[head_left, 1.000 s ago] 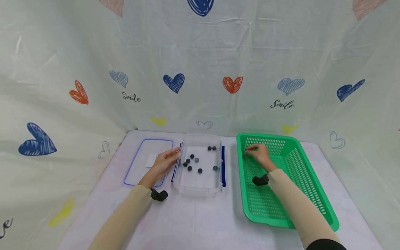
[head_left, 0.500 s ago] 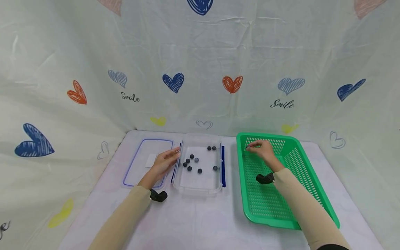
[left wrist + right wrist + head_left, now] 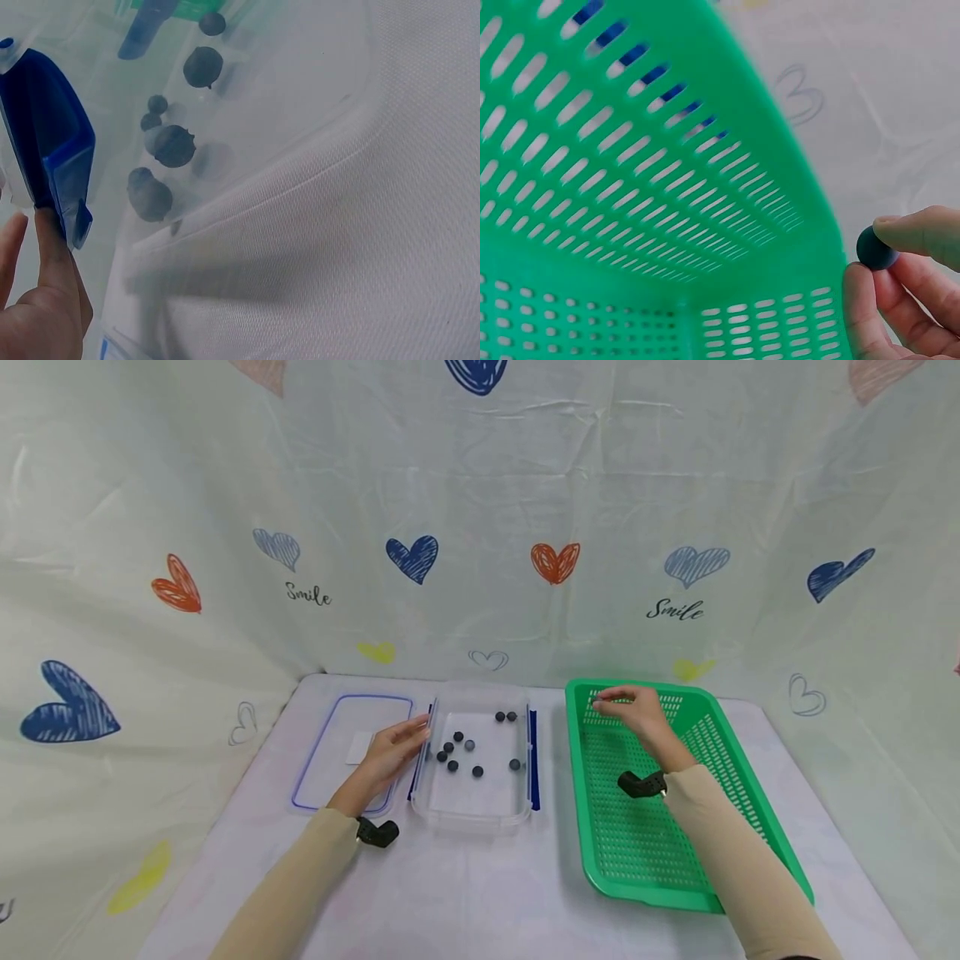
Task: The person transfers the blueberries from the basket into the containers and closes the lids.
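My right hand (image 3: pixel 643 717) pinches a dark blueberry (image 3: pixel 876 250) between thumb and fingers, over the far left part of the green basket (image 3: pixel 585 827). In the right wrist view that berry is beside the basket's rim. A clear plastic box (image 3: pixel 472 820) stands lidless in the middle of the table, with several blueberries (image 3: pixel 477 772) scattered on its floor. My left hand (image 3: pixel 384 766) rests against the box's left side, fingers extended. The left wrist view has its fingertips touching a blue latch (image 3: pixel 71 139) that hangs from the box wall.
A clear lid with a blue seal (image 3: pixel 330 727) lies on the table left of the box, partly under my left hand. Another blue latch (image 3: pixel 534 768) is folded out on the box's right. A heart-printed sheet (image 3: pixel 487 510) hangs behind the table.
My right hand has risen from inside the basket towards its far end, carrying the blueberry. My left hand stays against the box, and the berries in it have not moved.
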Demonstrator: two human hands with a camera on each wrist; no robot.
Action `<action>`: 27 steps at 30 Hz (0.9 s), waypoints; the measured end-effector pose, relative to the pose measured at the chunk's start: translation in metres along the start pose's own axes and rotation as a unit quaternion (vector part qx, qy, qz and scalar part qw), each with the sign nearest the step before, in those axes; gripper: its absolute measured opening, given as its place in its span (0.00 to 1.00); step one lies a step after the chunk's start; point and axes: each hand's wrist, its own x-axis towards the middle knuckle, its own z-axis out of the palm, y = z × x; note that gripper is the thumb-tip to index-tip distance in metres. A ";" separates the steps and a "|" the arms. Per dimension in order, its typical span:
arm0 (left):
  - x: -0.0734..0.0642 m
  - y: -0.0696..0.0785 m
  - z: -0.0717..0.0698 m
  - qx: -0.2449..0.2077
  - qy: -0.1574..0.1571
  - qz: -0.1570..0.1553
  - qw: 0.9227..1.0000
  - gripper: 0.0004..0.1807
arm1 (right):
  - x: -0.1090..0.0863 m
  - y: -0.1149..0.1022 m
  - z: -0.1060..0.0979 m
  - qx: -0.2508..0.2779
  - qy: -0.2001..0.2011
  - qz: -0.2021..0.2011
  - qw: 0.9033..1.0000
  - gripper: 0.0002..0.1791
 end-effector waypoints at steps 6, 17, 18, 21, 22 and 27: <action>0.000 0.000 0.000 0.000 0.002 -0.001 1.000 0.28 | -0.007 -0.014 -0.001 0.006 -0.004 -0.004 1.000 0.24; 0.000 0.001 0.000 0.000 0.001 -0.002 1.000 0.29 | -0.013 -0.031 0.006 0.035 -0.008 -0.023 0.999 0.25; -0.002 0.005 0.000 -0.003 -0.002 -0.005 1.000 0.29 | -0.013 -0.033 0.007 0.039 -0.008 -0.024 0.999 0.25; -0.003 0.005 0.000 -0.008 -0.006 -0.003 1.000 0.29 | -0.013 -0.038 0.012 0.050 -0.011 -0.026 0.998 0.24; -0.003 0.006 0.000 -0.010 -0.006 -0.004 1.000 0.28 | -0.013 -0.039 0.014 0.053 -0.013 -0.026 0.998 0.23; 0.000 0.002 -0.001 -0.001 -0.005 -0.003 1.000 0.29 | -0.015 -0.050 0.025 0.061 -0.020 -0.024 0.998 0.21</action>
